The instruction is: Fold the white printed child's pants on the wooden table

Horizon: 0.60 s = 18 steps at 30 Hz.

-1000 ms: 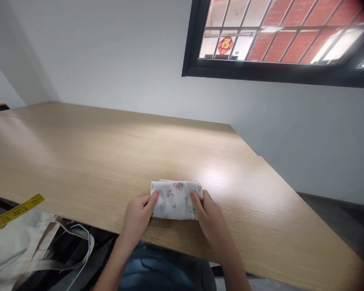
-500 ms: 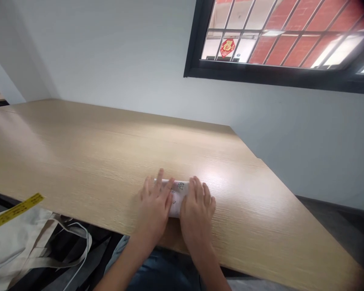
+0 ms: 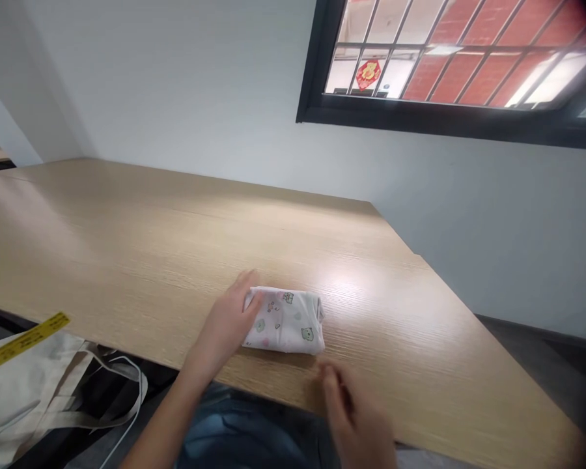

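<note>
A folded white cloth (image 3: 286,322) with small green and pink animal prints lies flat on the table near its front edge. My left hand (image 3: 232,312) rests at the cloth's left end, fingers stretched out and the thumb on its top. Its fingertips are slightly blurred. To the front right of the cloth, apart from it, is my right hand (image 3: 354,410). Motion smears it; its fingers look curled, and whether anything is inside them is hidden.
The wooden table (image 3: 151,234) reaches back to a pale wall (image 3: 200,85) with a dark-framed barred window (image 3: 444,114). At lower left, below the table edge, are a cream cloth bag (image 3: 39,378) with straps and a yellow printed strip (image 3: 24,342).
Both hands lay on the cloth before. My right hand has lifted off and drawn back toward the front right; my left has shifted to the left end, uncovering most of the printed cloth.
</note>
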Tool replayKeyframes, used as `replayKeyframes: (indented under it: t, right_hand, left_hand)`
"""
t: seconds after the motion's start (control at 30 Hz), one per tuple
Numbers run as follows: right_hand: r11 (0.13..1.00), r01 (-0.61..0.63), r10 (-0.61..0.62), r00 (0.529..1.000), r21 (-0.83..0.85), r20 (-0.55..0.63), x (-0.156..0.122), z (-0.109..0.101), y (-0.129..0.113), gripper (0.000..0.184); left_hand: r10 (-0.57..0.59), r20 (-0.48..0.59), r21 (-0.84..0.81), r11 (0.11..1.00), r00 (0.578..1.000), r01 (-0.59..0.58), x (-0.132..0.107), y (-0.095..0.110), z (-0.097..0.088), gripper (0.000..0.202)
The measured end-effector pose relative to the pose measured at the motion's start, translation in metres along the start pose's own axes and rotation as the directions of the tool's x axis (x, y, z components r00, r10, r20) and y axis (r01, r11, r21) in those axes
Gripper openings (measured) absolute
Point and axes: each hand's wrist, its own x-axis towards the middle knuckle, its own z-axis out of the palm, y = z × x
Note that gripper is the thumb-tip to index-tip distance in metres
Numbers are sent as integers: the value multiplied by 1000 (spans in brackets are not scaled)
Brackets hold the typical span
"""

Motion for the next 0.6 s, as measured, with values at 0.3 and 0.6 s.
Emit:
replayKeyframes:
  t: [0.3, 0.6]
  right_hand:
    - [992, 117, -107, 982, -57, 159, 26, 27, -19, 20]
    - [998, 21, -4, 966, -63, 260, 51, 31, -23, 27]
  left_hand:
    - [-46, -27, 27, 999, 999, 46, -30, -2, 17, 25]
    - [-274, -56, -235, 938, 960, 254, -71, 4, 22, 37]
